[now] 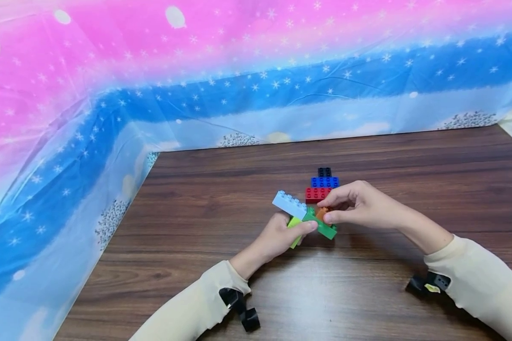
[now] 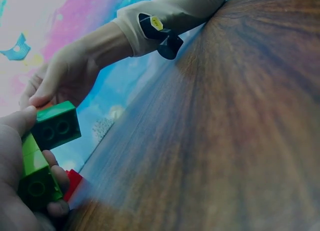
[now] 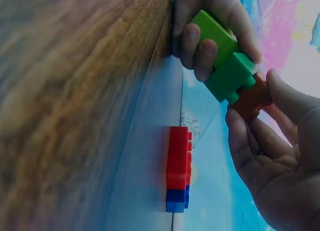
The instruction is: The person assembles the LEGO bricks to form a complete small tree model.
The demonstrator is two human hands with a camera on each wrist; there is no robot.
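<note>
Near the middle of the frame, just below centre in the head view, the left hand (image 1: 277, 237) is gripping a lime brick (image 1: 294, 222) and a green brick (image 1: 327, 231), its fingers curling round the lime one and its thumb lying along the green one. A light blue brick (image 1: 287, 204) is jutting toward the upper left from this cluster. The right hand (image 1: 369, 207), coming in from the right, is pinching an orange brick (image 1: 323, 214) between thumb and fingertips, the gap between them being only as wide as the brick. The orange brick is resting against the studded side of the green one; whether it is fully seated, one cannot tell. Just above the hands, a red brick (image 1: 315, 194), a blue brick (image 1: 324, 182) and a black brick (image 1: 324, 172) are lying in a row on the brown table (image 1: 166, 227), the red one nearest and partly hiding behind the right fingertips. A pink and blue cloth (image 1: 239, 92) is hanging across the top and left of the frame.
</note>
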